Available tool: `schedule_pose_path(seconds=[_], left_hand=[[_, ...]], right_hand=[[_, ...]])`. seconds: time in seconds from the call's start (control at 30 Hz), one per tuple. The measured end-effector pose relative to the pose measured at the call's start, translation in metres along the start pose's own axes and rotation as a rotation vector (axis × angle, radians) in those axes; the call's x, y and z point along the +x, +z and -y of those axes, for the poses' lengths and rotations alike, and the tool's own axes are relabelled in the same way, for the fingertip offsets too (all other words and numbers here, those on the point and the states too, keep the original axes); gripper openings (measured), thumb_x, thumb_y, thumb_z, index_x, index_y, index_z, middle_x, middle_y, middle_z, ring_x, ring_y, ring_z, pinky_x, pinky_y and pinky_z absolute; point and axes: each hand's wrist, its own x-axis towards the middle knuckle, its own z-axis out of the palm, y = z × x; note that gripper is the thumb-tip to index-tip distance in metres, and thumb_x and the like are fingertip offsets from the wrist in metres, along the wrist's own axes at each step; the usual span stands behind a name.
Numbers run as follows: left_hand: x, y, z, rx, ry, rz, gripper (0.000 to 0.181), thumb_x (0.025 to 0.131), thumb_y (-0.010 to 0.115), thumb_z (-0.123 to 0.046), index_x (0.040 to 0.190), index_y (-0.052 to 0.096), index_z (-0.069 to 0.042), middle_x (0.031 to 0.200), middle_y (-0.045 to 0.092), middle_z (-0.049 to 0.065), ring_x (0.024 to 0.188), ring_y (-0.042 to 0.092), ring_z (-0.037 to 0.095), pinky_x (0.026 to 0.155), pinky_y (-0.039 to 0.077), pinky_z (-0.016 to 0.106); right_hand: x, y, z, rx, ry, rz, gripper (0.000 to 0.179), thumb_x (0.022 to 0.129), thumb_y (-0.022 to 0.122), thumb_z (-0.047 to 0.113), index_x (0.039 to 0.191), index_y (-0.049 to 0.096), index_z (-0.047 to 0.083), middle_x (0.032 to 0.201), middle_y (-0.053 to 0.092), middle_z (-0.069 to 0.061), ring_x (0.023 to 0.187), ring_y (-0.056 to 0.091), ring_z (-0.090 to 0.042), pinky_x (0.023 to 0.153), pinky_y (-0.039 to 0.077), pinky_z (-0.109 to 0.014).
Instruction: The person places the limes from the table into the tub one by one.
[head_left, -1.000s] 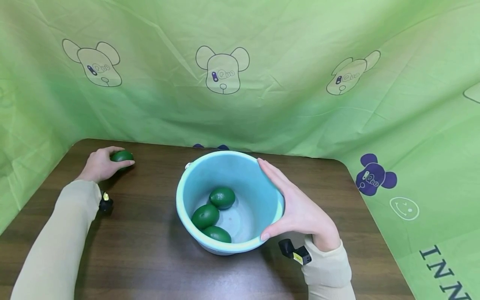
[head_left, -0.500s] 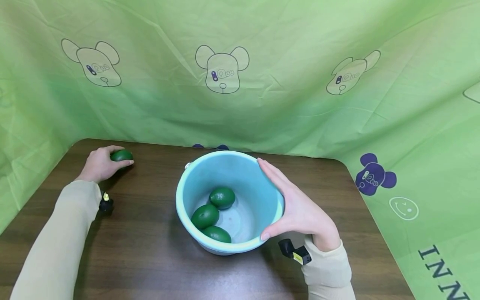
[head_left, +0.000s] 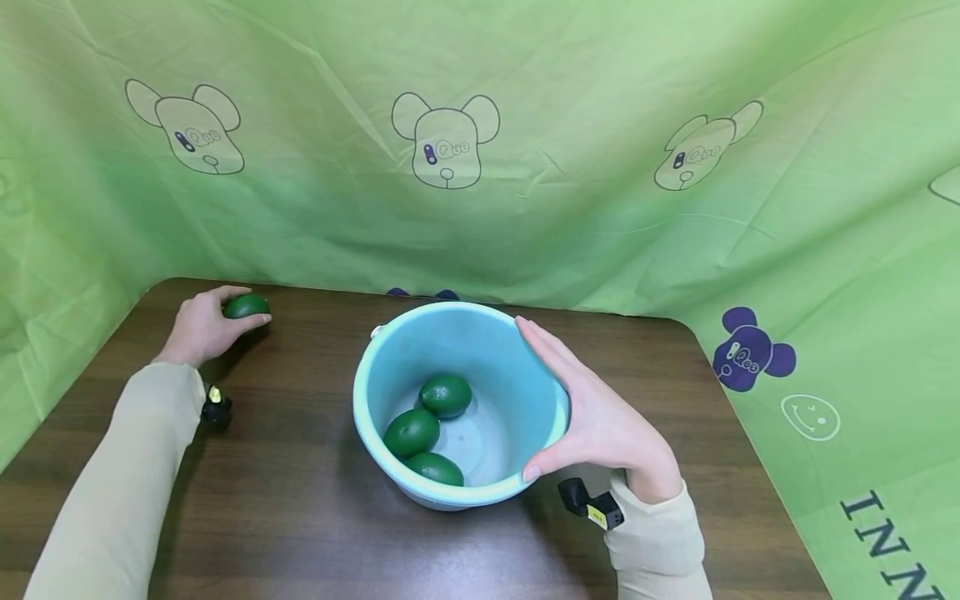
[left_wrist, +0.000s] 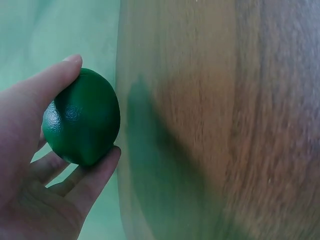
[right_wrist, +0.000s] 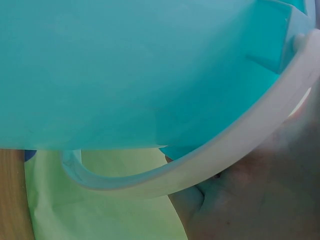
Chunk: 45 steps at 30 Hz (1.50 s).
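At the far left of the table, my left hand (head_left: 204,327) holds a green lime (head_left: 246,306) between thumb and fingers. The left wrist view shows the same lime (left_wrist: 85,117) with the thumb at its upper end and fingertips below. A light-blue bucket (head_left: 525,392) stands mid-table, and three more limes (head_left: 411,432) lie inside it toward its left. Thumb and fingers of my right hand (head_left: 603,417) span the bucket's right side and grip its rim. A pale bucket handle (right_wrist: 220,155) hangs down across the right wrist view, partly hiding that hand.
The dark wooden table (head_left: 285,517) has rounded far corners. Behind it and along both sides hangs a green curtain (head_left: 562,233) printed with bear faces. Small black cameras sit at both wrists, the right one (head_left: 592,502) near the bucket.
The left hand and its lime have shifted very slightly right and toward the far edge. The right hand, the bucket and the limes inside look unmoved.
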Motion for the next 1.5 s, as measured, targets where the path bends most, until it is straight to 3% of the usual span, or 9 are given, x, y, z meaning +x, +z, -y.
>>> schedule_pose_path(seconds=[0.43,0.97,1.33,1.5], left_hand=[[-0.001,0.002,-0.007,-0.035,0.020,-0.020,0.069,0.096,0.068,-0.046,0.145,0.051,0.001,0.135,0.050,0.036,0.114,0.045,0.054,0.085,0.046,0.061],[-0.004,0.007,-0.011,-0.055,0.038,-0.057,0.068,0.097,0.067,-0.047,0.144,0.053,0.001,0.133,0.054,0.035,0.112,0.051,0.051,0.087,0.047,0.059],[-0.004,0.008,-0.021,-0.072,0.084,-0.107,0.064,0.096,0.070,-0.044,0.141,0.056,-0.001,0.130,0.058,0.031,0.107,0.056,0.047,0.084,0.048,0.057],[-0.006,0.008,-0.027,-0.066,0.090,-0.104,0.066,0.096,0.070,-0.045,0.142,0.055,-0.001,0.130,0.057,0.032,0.107,0.054,0.049,0.085,0.046,0.058]], right_hand=[[0.000,0.001,-0.001,-0.025,-0.001,-0.005,0.146,0.048,0.105,0.028,0.165,0.018,0.031,0.168,0.013,0.006,0.146,0.029,-0.016,0.110,0.036,-0.032],[0.000,0.001,-0.002,-0.033,-0.004,-0.006,0.146,0.048,0.105,0.029,0.164,0.017,0.034,0.168,0.013,0.008,0.145,0.029,-0.016,0.110,0.036,-0.033],[0.000,0.001,-0.002,-0.026,-0.009,-0.007,0.146,0.048,0.105,0.027,0.164,0.017,0.034,0.168,0.015,0.002,0.145,0.029,-0.016,0.110,0.036,-0.033],[0.000,0.001,-0.002,-0.026,-0.011,-0.005,0.146,0.048,0.105,0.027,0.164,0.017,0.034,0.168,0.014,0.005,0.145,0.029,-0.017,0.110,0.036,-0.033]])
